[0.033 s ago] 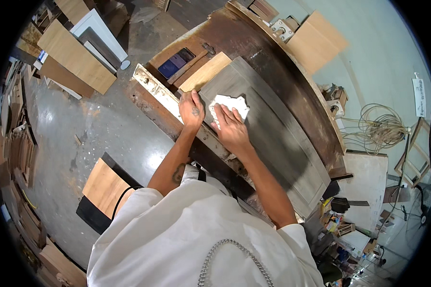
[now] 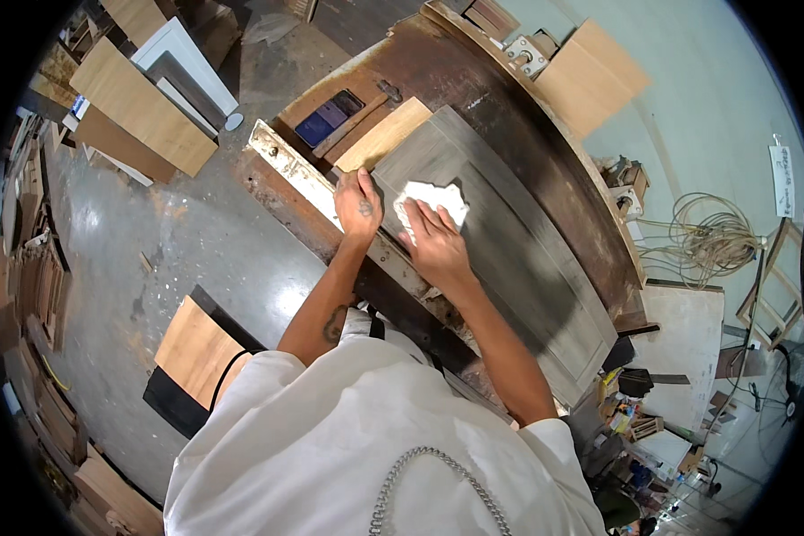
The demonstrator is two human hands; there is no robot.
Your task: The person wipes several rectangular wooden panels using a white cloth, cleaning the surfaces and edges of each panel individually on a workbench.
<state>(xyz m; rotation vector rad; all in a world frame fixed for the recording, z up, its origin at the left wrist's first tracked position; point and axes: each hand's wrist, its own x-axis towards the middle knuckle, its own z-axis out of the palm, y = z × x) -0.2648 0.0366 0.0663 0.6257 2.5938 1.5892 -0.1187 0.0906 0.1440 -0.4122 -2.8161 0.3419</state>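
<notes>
On the grey door panel, near its upper left corner, lies a crumpled white cloth, soft and irregular in outline against the flat, matte, wood-grained surface. The right hand rests on the cloth's lower edge, fingers stretched out flat and close together, pressing it to the panel rather than gripping it. The left hand sits just beside it at the panel's left edge, fingers curled down over that edge; how tightly they close cannot be told.

The panel is long and rectangular with a recessed centre and a raised frame, running diagonally from upper left to lower right. It lies on a workbench of dark, stained, rough brown wood with a curved far rim. Along the bench's near side runs a pale, scuffed strip with chipped paint. Touching the panel's top corner is a light, smooth wooden board, and beyond that a dark blue flat object beside a hammer.

On the grey concrete floor to the left, tan and white boards lean in a stack. At right, a coil of pale cable hangs against the wall.
</notes>
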